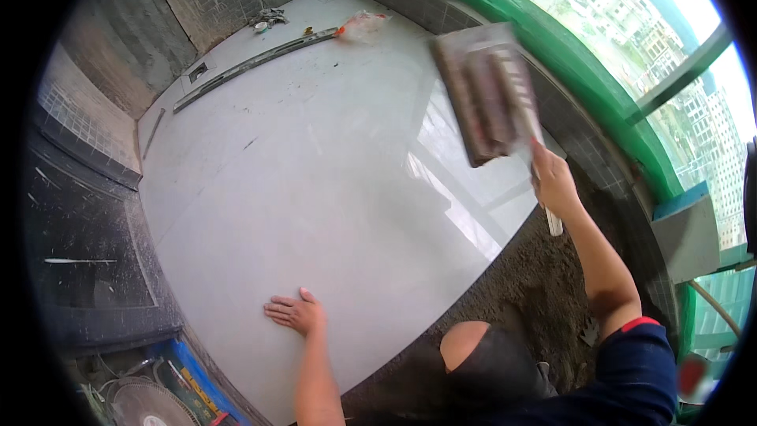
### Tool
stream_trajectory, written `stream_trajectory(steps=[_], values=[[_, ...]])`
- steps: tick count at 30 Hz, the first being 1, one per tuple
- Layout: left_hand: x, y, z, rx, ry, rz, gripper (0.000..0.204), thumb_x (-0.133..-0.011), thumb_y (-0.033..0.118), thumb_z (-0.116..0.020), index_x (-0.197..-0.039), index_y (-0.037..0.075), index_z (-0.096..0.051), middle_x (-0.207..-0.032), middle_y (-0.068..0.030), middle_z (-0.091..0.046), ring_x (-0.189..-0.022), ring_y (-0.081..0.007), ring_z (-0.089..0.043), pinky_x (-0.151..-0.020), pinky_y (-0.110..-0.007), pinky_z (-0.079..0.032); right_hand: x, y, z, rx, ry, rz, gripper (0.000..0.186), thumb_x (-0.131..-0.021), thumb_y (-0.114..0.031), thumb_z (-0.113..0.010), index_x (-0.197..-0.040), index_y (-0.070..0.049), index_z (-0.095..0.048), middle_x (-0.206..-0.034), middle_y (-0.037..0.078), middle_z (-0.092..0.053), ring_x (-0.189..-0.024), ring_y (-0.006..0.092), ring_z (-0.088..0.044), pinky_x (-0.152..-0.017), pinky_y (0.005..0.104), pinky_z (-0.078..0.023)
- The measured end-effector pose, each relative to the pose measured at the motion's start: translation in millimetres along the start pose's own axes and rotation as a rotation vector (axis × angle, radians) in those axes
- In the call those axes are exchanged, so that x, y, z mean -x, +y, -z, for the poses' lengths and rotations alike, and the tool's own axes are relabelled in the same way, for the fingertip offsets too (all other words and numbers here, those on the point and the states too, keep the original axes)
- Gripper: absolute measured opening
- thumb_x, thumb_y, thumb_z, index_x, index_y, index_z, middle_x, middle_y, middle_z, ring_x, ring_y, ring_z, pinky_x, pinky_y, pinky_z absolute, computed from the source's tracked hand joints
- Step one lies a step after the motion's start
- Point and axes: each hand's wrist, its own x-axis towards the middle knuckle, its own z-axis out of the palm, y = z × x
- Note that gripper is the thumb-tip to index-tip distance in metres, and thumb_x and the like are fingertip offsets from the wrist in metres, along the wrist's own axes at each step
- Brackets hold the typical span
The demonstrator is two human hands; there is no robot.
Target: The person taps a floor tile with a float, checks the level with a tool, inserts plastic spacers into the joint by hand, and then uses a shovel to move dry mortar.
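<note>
My right hand (554, 181) is wrapped round the pale handle of a broad, block-headed beating tool (489, 91). Its brownish rectangular head is raised above the far right of the floor and smeared by motion, so its exact kind is unclear. Large glossy pale tiles (315, 181) spread across the floor beneath it. Palm down, my left hand (298, 312) rests on the near left part of the tiled surface, fingers stretched out and holding nothing.
Loose dark mortar (544, 292) borders the tiles at the right, beside my knee (464, 345). A long metal straightedge (252, 69) and a clear plastic bag (364, 27) lie farther off. Near left stands a blue-edged box of tools with a circular blade (146, 404). Green sheeting (568, 71) lines the window ledge.
</note>
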Motion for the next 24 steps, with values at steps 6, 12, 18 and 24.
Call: stream_trajectory(steps=[6,12,18,24], values=[[-21,120,13,0.134,0.076,-0.106,0.085,-0.1,0.047,-0.037,-0.15,-0.016,-0.007,-0.158,-0.037,0.001,-0.149,-0.0474,0.004,-0.121,-0.053,-0.001,-57,170,-101,0.616,0.009,-0.085,0.071,-0.102,-0.057,-0.036,-0.102,0.007,-0.065,-0.078,0.023,-0.066,-0.075,0.035,-0.069,-0.065,0.0458,-0.054],[-60,103,15,0.077,0.158,-0.132,0.085,-0.099,0.047,-0.037,-0.15,-0.015,-0.008,-0.159,-0.0349,0.001,-0.15,-0.0451,0.003,-0.122,-0.051,-0.001,-159,-6,-96,0.133,-0.203,-0.374,0.062,-0.099,-0.062,-0.04,-0.074,-0.006,-0.05,-0.056,0.001,-0.046,-0.043,0.0151,-0.041,-0.04,0.0347,-0.038],[-61,137,14,0.078,0.144,-0.159,0.086,-0.1,0.049,-0.036,-0.151,-0.013,-0.007,-0.16,-0.0327,-0.001,-0.151,-0.0422,0.003,-0.122,-0.049,-0.001,-134,92,-111,0.418,0.103,0.125,0.068,-0.101,-0.058,-0.04,-0.079,0.003,-0.06,-0.066,0.016,-0.063,-0.06,0.0287,-0.063,-0.058,0.044,-0.049],[-73,129,18,0.094,0.127,-0.169,0.088,-0.098,0.049,-0.04,-0.151,-0.014,-0.008,-0.16,-0.0325,-0.002,-0.15,-0.043,0.002,-0.122,-0.049,-0.001,-240,-32,-188,0.149,-0.399,-0.341,0.064,-0.098,-0.063,-0.041,-0.076,-0.004,-0.052,-0.058,0.005,-0.048,-0.045,0.0174,-0.046,-0.045,0.038,-0.041]])
